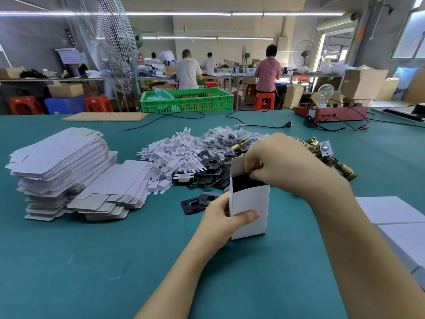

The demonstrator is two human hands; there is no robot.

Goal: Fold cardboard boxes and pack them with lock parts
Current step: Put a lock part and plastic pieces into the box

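L hand (220,217) grips small upright white cardboard box (250,212), thumb across front | R hand (280,164) fingertips curled in open top, pinching dark part, mostly hidden | box interior unreadable

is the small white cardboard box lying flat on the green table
No, the small white cardboard box stands upright on the green table, gripped by the left hand while the right hand works at its open top.
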